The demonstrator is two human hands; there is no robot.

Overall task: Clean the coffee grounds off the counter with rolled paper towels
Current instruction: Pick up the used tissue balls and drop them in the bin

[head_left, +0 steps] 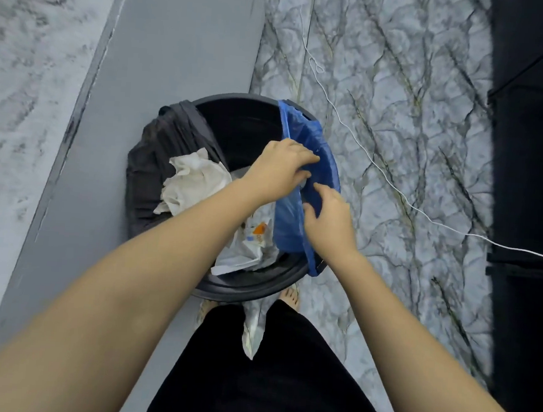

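Both hands are over the black bin on the marble floor. The left hand pinches the blue bag at the bin's right rim, and the right hand grips the same bag nearer. A crumpled white paper towel lies inside on the left, creased and lightly stained, against a dark liner.

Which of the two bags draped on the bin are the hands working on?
The blue bag on the bin's right side; the dark grey bag on the left lies untouched.
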